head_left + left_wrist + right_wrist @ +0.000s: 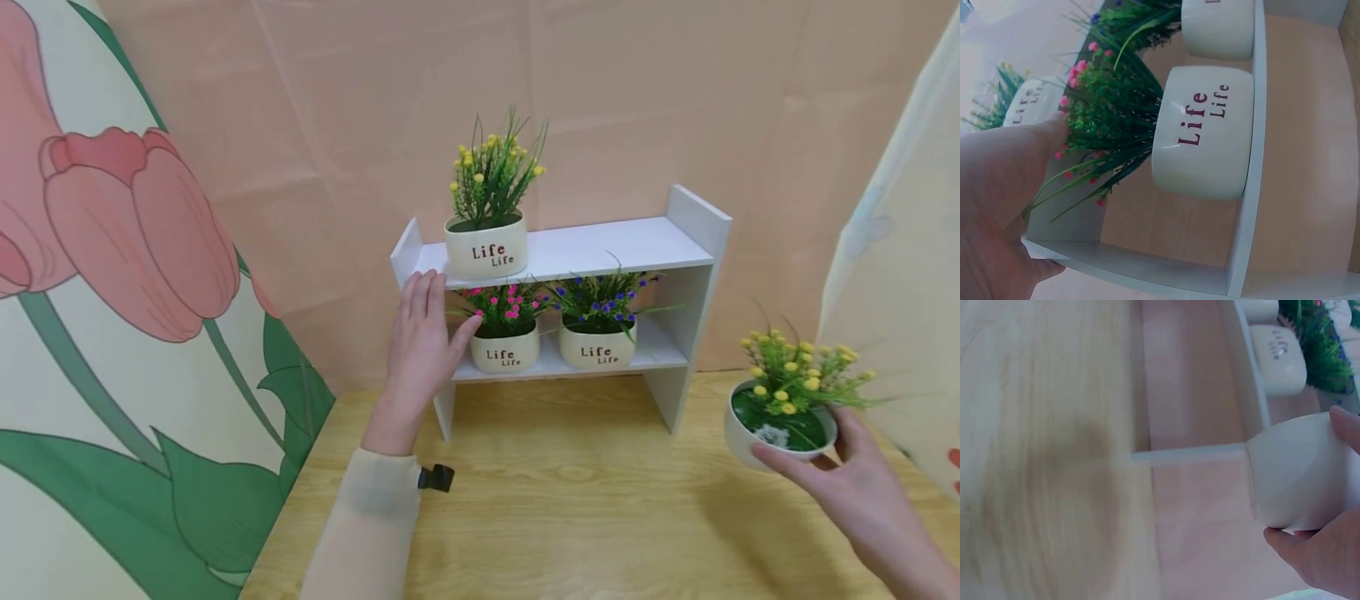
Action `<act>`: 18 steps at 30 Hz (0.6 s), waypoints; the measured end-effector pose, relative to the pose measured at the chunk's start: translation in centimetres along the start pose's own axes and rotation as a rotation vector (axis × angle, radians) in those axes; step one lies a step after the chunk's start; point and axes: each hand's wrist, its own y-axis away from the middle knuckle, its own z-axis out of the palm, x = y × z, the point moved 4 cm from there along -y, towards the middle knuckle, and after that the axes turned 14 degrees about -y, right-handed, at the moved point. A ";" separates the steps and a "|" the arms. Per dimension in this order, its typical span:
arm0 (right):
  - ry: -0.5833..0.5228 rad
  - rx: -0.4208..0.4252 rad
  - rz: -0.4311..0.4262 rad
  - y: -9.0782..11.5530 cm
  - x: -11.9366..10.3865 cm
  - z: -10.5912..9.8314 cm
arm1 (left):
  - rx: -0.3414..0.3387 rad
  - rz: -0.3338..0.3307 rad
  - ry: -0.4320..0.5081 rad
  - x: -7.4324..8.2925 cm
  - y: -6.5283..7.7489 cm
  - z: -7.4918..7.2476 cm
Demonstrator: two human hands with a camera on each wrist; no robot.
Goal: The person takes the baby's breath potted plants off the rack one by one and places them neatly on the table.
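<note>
My right hand [862, 483] grips a white pot of yellow flowers [780, 417] by its sides, held above the table at the right of the shelf. In the right wrist view the pot's plain outer wall [1300, 472] shows between thumb and fingers. My left hand [427, 342] rests with straight fingers at the left end of the white two-tier shelf [600, 250], at its upper board's front edge. Just above its fingertips stands another yellow-flowered pot [487, 250] on the top board. On the lower board sit a pink-flowered pot [506, 350] and a blue-flowered pot [597, 346].
The shelf stands on a wood-grain table [555, 500] against a pink cloth backdrop [600, 100]. A panel with painted tulips [142, 217] rises on the left. At the right hangs a pale sheet [900, 250]. The shelf's raised right side panel [701, 225] sticks up above its top board.
</note>
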 end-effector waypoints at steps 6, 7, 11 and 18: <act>-0.021 0.024 0.002 -0.5 1.4 -0.6 | -0.019 -0.004 0.001 -0.1 -0.1 0.1; -0.024 0.026 0.004 -0.6 1.7 -0.7 | -0.020 -0.004 0.002 -0.1 -0.1 0.1; -0.017 0.039 0.023 -1.0 2.6 -1.1 | -0.020 -0.005 0.002 -0.1 -0.1 0.0; -0.028 0.046 0.065 -1.7 4.7 -2.0 | -0.004 0.009 -0.001 0.1 -0.2 -0.2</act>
